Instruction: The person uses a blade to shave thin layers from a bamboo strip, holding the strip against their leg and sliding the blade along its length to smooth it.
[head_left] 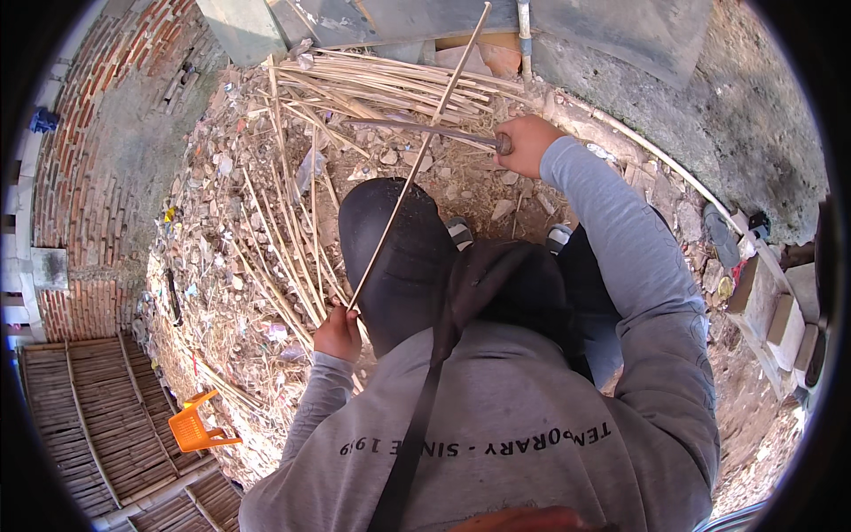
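Note:
Low at centre left, my left hand (339, 334) is closed around the lower end of a long thin bamboo strip (401, 193). The strip slants up across my left knee, its far end high near the top of the view. My right hand (530, 146) grips the round handle of a long knife (461, 135). Its narrow, dark, slightly curved blade points left and crosses the strip above my knee; whether the two touch I cannot tell. Many more bamboo strips (399, 82) lie in a heap beyond the blade, and others (282, 232) lie along the ground left of my leg.
Stones, straw and litter cover the ground. An orange plastic chair (197, 427) is at the lower left, beside a bamboo slat panel (75, 408). A brick wall (97, 160) rises at left. Wooden boards (784, 328) and a long pole (660, 158) are on the right.

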`<state>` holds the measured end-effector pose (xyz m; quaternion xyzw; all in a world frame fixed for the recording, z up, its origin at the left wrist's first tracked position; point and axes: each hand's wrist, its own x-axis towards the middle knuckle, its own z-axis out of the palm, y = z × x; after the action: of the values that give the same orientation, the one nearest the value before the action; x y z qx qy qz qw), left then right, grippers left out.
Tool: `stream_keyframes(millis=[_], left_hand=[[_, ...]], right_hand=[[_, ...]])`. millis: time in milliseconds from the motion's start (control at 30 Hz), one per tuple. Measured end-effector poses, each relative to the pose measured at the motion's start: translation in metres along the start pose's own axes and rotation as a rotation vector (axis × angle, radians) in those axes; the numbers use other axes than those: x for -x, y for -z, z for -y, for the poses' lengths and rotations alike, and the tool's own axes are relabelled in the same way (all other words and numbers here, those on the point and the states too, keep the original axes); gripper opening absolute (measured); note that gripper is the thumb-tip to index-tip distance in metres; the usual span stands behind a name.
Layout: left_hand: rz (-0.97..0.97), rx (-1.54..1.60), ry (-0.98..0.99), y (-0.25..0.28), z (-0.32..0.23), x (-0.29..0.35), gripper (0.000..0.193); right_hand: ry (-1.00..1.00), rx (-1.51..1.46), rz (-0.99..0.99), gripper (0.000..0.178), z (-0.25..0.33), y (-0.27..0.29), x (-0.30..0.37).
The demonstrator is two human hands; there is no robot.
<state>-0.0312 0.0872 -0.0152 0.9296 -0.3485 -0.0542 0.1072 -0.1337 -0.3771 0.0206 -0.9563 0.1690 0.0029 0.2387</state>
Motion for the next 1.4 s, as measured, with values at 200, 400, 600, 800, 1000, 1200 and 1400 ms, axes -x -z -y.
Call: stream_keyframes(millis=[200,400,600,800,1000,1200,1400], left_hand=[[-0.028,-0.004,-0.019,0.011,-0.002,0.001,0.017],[-0.085,-0.078,-0.092,0.005,0.002,-0.009,0.017],[-0.119,-0.089,-0.077,0.01,-0.005,-0.002,0.013],[-0.113,-0.147,-0.096,0.015,-0.002,-0.01,0.014],[-0.084,-0.134,-0.059,0.015,0.002,-0.004,0.015],[-0.08,-0.168,-0.093,0.023,0.006,-0.006,0.015],[-0.12,-0.198,-0.103,0.021,0.018,-0.003,0.017]], right_hand=[[0.116,0.188,0.016,0.029,0.036,0.015,0.014],[-0.008,0.012,-0.039,0.029,-0.023,0.001,-0.008],[0.056,0.107,0.098,0.028,0.035,0.013,0.008],[-0.04,0.025,-0.07,0.03,-0.02,0.009,-0.007],[-0.032,0.052,-0.059,0.029,0.002,0.005,0.001],[0.085,0.205,0.046,0.026,0.032,0.015,0.008],[-0.174,0.036,-0.219,0.028,-0.029,0.012,-0.005]])
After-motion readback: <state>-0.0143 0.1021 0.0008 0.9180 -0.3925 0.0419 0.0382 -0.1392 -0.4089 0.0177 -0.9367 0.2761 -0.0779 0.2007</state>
